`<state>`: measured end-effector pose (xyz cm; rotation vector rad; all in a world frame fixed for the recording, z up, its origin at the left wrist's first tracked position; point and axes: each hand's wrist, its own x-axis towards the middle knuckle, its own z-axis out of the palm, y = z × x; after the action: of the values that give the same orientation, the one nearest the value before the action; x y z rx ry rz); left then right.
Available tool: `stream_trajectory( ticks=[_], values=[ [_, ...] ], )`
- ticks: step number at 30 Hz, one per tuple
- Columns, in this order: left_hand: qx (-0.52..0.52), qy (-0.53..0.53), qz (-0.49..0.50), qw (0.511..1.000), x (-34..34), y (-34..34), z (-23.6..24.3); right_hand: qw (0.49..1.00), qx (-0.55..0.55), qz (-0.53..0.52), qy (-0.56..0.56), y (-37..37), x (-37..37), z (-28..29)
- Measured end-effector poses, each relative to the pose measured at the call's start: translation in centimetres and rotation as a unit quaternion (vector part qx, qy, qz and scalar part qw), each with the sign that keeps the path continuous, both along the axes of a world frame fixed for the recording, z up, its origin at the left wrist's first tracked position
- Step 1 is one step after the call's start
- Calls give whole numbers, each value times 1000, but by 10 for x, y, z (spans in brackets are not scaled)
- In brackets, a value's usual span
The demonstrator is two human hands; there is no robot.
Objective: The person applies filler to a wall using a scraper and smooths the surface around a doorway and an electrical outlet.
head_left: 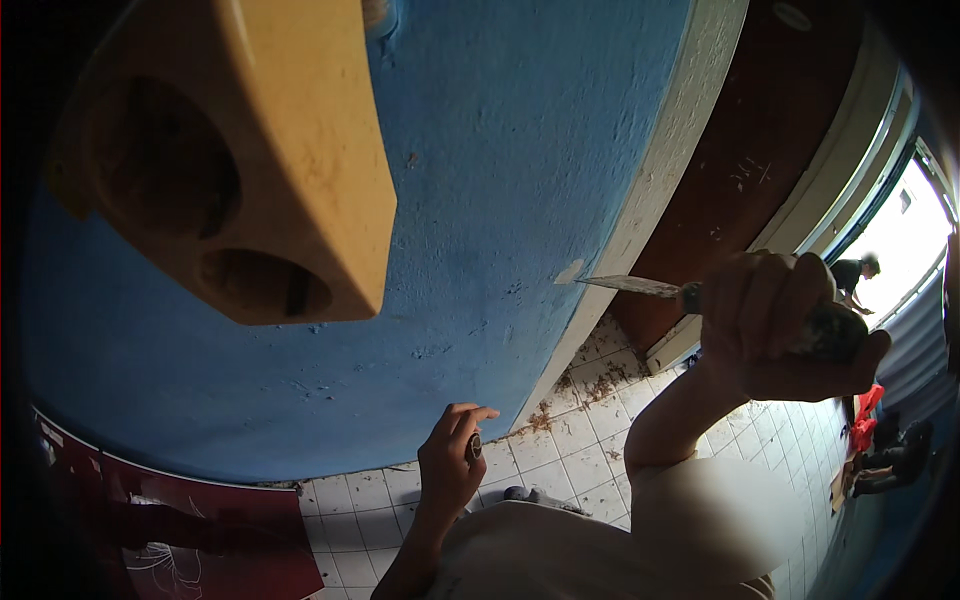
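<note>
My right hand [775,325] is raised at the right, fist closed around the dark handle of a scraper [640,286]. Its thin metal blade points left, and the tip meets or nearly meets the blue wall [490,180] beside a small pale bare patch [568,272]. Lower down, near the foot of the wall, my left hand [458,452] hangs with its fingers loosely bent and the index finger stretched out. A large ring [475,446] shows on one finger; nothing else appears to be in this hand.
A yellow box-like fixture [310,140] with round holes juts out at upper left. Paint flakes [600,388] litter the white tiled floor [345,510]. A dark red panel [240,540] lies at lower left. Beyond a brown door [735,150], another person [855,275] bends near a bright opening.
</note>
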<state>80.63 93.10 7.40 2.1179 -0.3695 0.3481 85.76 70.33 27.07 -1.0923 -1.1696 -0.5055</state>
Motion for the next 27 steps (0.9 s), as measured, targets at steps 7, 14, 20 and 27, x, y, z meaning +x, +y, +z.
stream_trajectory(
  ticks=[7, 14, 20, 27],
  values=[
    [2, 1, 24, 1000, 2, 1, -1, 999, 40, 22, 16, -3, 11, -11],
    [-2, 4, 2, 1000, 2, -2, 4, 999, 38, 18, -15, -5, 15, -21],
    [49, 18, -31, 998, 3, 0, 4, 998, 48, 24, 18, 0, 20, -23],
    [20, 12, -17, 1000, -2, -6, 9, 998, 49, 44, 17, 3, 23, -24]
  ],
)
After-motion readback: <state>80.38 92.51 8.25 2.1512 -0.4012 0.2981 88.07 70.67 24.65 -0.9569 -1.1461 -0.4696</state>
